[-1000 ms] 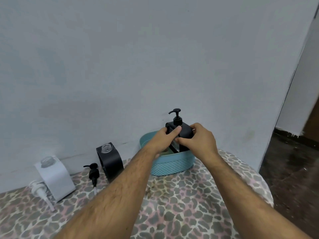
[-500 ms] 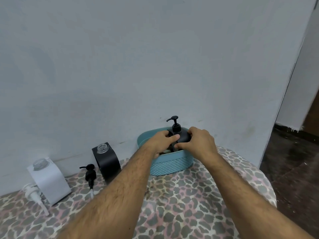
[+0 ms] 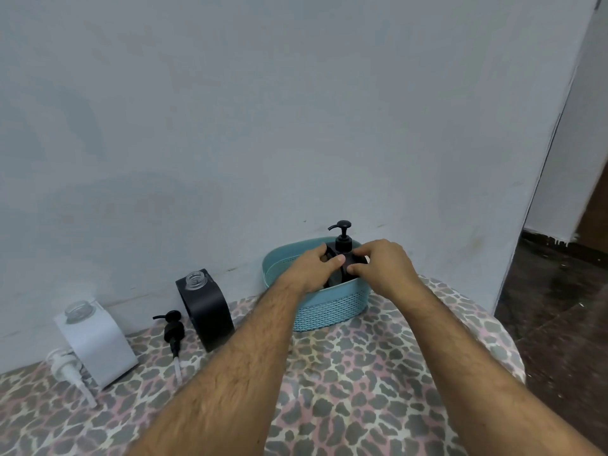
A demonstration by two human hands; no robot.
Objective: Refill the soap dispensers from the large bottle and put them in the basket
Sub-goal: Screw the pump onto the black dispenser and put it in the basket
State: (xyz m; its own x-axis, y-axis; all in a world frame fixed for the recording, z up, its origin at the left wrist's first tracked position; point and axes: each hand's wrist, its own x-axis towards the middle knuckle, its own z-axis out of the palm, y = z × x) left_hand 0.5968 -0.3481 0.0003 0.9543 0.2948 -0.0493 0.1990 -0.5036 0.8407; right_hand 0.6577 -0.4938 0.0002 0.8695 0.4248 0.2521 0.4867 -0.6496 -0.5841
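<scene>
Right of centre in the frame, a black soap dispenser (image 3: 342, 255) with its pump fitted sits low inside the teal basket (image 3: 329, 306) on the leopard-print worktop (image 3: 362, 383). Left hand (image 3: 312, 268) and right hand (image 3: 383, 264) both curl their fingers round the dispenser's shoulders. At lower left stand an open black dispenser (image 3: 205, 309) and an open white dispenser (image 3: 95, 343), each with its loose pump beside it: black pump (image 3: 172, 334), white pump (image 3: 67, 373).
</scene>
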